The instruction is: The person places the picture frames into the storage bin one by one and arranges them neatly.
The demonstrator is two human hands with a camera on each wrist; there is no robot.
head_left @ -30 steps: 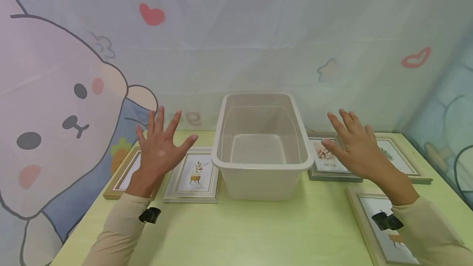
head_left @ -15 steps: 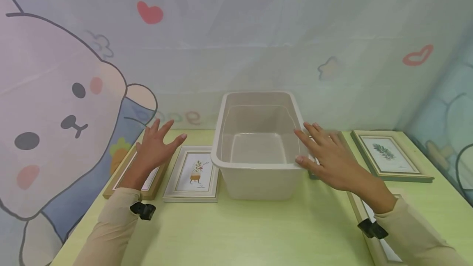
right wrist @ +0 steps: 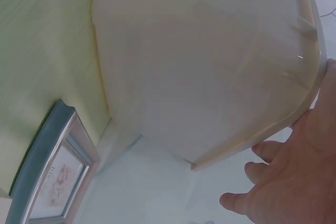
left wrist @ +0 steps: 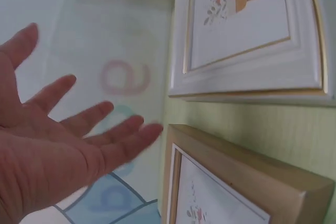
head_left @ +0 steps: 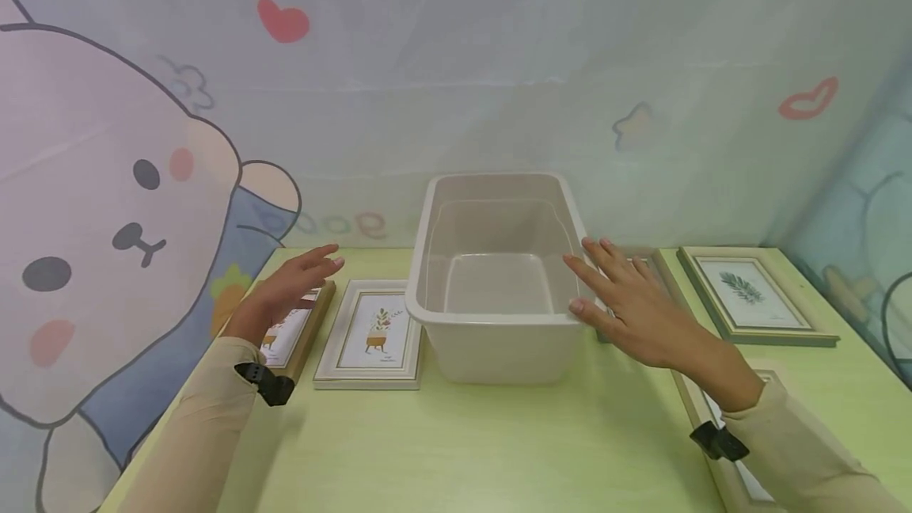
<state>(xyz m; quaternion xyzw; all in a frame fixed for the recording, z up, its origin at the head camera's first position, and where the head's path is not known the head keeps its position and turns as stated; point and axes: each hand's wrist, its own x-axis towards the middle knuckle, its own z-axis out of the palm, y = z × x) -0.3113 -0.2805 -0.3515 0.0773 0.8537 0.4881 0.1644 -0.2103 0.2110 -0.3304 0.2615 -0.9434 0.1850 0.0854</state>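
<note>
A beige plastic bin (head_left: 499, 355) stands at the back middle of the table, its inside bare. My right hand (head_left: 634, 307) is at the bin's right rim, fingers spread and straight; in the right wrist view, the fingers (right wrist: 268, 150) reach along the rim's outer edge. My left hand (head_left: 281, 291) hovers over a tan picture frame (head_left: 281, 343), palm turned inward and fingers extended, holding nothing. A white picture frame (head_left: 378, 331) with a potted-plant print lies between that hand and the bin. A grey-blue picture frame (right wrist: 60, 182) lies right of the bin, mostly hidden by my right hand in the head view.
At the back right lies a green-sided frame (head_left: 755, 291) with a leaf print. Another pale frame (head_left: 694, 418) lies at the front right, partly under my right forearm in view. A cartoon-printed cloth (head_left: 456, 62) hangs close behind the table (head_left: 484, 450).
My right hand has moved left from above the right-hand frames to the bin's rim. My left hand has lowered slightly left and turned its palm inward.
</note>
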